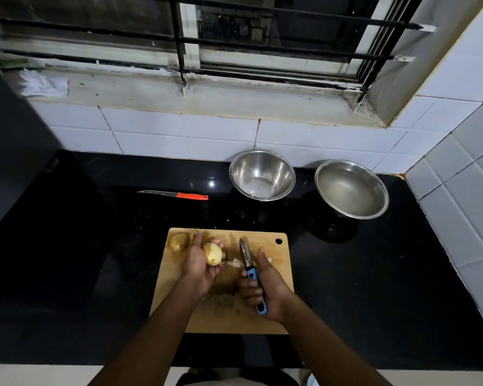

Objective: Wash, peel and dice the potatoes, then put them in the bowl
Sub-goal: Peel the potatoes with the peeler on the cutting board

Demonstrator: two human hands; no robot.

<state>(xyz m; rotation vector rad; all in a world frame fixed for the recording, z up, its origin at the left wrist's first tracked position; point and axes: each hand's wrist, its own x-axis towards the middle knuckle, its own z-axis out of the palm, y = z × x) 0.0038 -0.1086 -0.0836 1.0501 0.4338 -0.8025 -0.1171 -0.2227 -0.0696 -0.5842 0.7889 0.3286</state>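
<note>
Gripping a half-peeled potato (213, 254) in left hand (198, 264), right hand (265, 288) clasping peeler (253, 274) (blade up), hands apart

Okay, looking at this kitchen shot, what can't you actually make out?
Head view only:
- Far side of the potato: hidden by the left hand.
- Middle of the peeler handle: wrapped by the right hand.
- Peelings between the hands: blurred.
- Outside the window: too dark.
</note>
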